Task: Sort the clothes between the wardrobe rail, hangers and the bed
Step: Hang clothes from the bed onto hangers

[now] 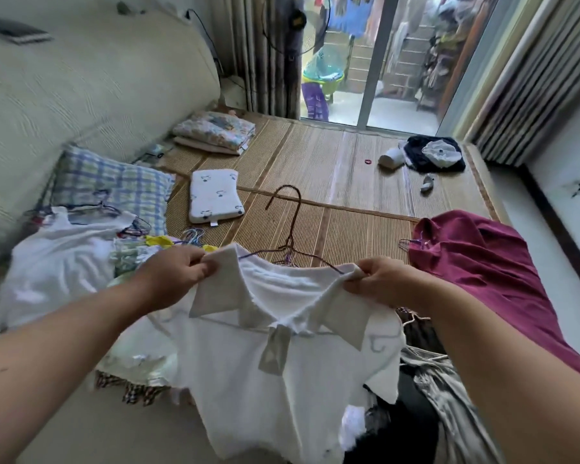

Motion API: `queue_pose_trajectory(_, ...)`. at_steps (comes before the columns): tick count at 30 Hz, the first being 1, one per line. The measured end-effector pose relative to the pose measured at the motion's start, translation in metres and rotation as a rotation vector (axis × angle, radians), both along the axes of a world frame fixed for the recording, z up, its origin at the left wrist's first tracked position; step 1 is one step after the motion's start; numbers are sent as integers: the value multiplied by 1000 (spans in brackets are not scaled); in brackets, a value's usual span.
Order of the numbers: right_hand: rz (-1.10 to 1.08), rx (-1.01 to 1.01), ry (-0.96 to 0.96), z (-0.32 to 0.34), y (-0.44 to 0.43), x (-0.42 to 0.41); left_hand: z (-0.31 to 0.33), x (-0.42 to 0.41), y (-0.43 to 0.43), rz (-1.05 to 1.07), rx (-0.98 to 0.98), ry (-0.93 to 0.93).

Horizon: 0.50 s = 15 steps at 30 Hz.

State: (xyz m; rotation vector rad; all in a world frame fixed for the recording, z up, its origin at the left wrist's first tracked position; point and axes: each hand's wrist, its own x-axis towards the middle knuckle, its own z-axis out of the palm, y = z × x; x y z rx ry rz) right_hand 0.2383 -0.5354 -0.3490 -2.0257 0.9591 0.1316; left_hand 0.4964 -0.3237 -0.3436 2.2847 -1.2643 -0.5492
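Observation:
I hold a white collared shirt spread in front of me above the bed. My left hand pinches its left shoulder by the collar, and my right hand pinches the right shoulder. A thin wire hanger sticks up behind the collar, its hook over the mat. A maroon shirt on a hanger lies to the right. A white garment on hangers lies to the left.
The bed's woven mat carries a small white pillow, a checked pillow, folded bedding and a dark garment far right. Dark and grey clothes pile up at the lower right. A glass door stands beyond the bed.

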Motion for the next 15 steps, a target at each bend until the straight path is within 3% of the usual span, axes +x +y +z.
queue_pose_trajectory(6, -82, -140, -106, -17, -9, 43, 0, 39, -22, 17, -25, -51)
queue_pose_trajectory(15, -190, -96, -14, -127, -55, 78, -102, 74, -94, -97, 342, -150)
